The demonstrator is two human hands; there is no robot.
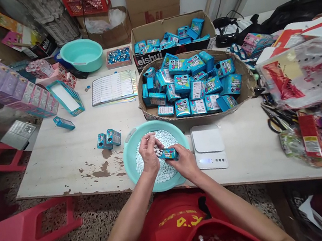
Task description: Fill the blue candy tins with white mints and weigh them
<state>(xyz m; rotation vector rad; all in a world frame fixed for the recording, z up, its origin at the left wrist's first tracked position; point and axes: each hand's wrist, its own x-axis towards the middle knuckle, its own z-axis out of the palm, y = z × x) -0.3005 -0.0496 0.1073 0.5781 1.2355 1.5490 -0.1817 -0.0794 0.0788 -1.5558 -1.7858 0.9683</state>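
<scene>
Right hand (184, 159) has its fingers closed round one box (169, 153), held over the basin (129, 162) — probably so strays drop back in. Left hand (149, 151) is loosely cupped round some sweets (158, 152) by the box's end. One scale (207, 139) sits just beside the basin, likely for easy reach. Count: two basins, two cartons (245, 77), three loose boxes (113, 136) on the left — carton heaps are too jumbled to count.
</scene>
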